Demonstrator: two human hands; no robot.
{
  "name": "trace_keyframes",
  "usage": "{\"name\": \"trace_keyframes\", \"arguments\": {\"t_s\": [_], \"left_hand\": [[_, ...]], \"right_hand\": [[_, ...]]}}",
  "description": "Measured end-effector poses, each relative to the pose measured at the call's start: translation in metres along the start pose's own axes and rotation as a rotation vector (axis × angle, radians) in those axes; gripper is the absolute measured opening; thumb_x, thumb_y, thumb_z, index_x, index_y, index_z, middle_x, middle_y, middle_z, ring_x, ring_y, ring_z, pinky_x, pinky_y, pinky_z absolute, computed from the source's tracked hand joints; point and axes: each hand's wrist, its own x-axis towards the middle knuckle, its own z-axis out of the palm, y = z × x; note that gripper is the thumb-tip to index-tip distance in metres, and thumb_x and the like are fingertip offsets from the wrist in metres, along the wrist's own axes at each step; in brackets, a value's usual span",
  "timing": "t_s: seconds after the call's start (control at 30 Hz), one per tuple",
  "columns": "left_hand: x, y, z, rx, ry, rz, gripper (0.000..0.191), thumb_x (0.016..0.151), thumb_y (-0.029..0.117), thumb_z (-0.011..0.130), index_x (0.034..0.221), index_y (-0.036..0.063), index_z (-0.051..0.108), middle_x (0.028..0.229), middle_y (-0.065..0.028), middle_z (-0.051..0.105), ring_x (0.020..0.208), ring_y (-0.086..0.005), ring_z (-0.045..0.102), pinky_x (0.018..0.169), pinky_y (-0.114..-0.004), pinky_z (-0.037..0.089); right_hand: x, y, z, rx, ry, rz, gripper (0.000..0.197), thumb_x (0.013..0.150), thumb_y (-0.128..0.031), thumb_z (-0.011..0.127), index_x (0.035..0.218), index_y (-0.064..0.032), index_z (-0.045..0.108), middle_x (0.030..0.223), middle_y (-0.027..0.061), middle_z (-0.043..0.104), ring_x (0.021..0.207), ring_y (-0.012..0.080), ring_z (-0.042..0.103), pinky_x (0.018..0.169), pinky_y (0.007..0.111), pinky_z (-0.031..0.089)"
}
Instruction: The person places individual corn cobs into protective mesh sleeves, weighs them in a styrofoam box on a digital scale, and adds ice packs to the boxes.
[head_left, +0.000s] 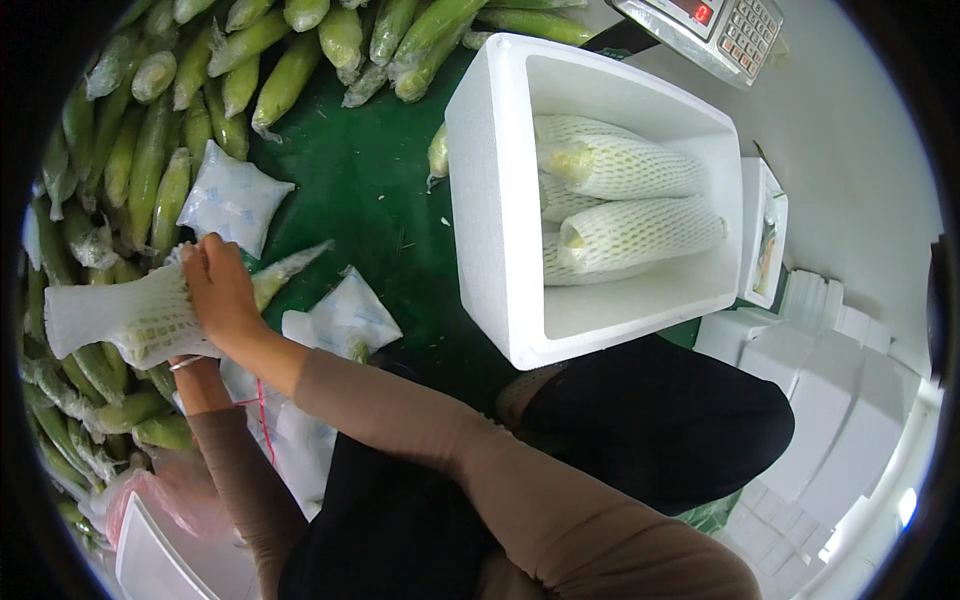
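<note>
At the left, my right hand (222, 292) grips the right end of a white foam mesh sleeve (101, 311) with a green ear of corn (142, 341) showing through it. My left hand (201, 379), with a bracelet at the wrist, is beneath the sleeve; its fingers are mostly hidden. A white foam box (495, 217) stands open at the right, holding several mesh-wrapped ears of corn (637, 232). Beside my right hand lie a plastic-wrapped ear of corn (274, 281) and an ice pack (236, 196).
Many film-wrapped ears of corn (142, 172) are heaped at the left and top. Another ice pack (360, 311) lies near my right forearm. A digital scale (705, 34) is at the top right. White foam boxes (825, 405) stand at the right, and a pink plastic bag (161, 502) is at the lower left.
</note>
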Motion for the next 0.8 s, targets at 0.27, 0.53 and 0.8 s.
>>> {"name": "trace_keyframes", "arguments": {"t_s": [0.27,0.53,0.8], "left_hand": [[-0.146,0.053,0.068,-0.409,-0.354,-0.073,0.045,0.093,0.035,0.044,0.13,0.0092,0.038,0.123,-0.008,0.05,0.112,-0.0244,0.049,0.093,-0.038,0.043],[-0.223,0.075,0.056,-0.467,-0.568,-0.086,0.052,0.092,0.043,0.039,0.131,0.0075,0.038,0.129,-0.0087,0.046,0.118,-0.0256,0.046,0.096,-0.043,0.04],[-0.238,0.072,0.05,-0.424,-0.632,-0.005,0.054,0.091,0.034,0.046,0.134,0.0045,0.033,0.134,-0.0133,0.04,0.122,-0.0305,0.04,0.1,-0.046,0.036]], "right_hand": [[-0.038,-0.039,-0.072,0.356,0.003,-0.133,0.024,0.086,-0.023,0.063,0.091,-0.0034,0.05,0.076,0.0014,0.052,0.067,0.0059,0.047,0.058,0.02,0.039],[-0.069,-0.038,-0.111,0.225,-0.187,-0.108,0.024,0.085,-0.021,0.064,0.092,-0.0016,0.052,0.068,-0.0008,0.047,0.063,0.0064,0.041,0.057,0.021,0.037],[-0.095,-0.086,-0.175,-0.318,-0.414,-0.796,0.097,0.058,-0.043,0.079,0.134,-0.0045,0.031,0.136,0.0176,0.032,0.126,0.0376,0.031,0.103,0.051,0.02]]}}
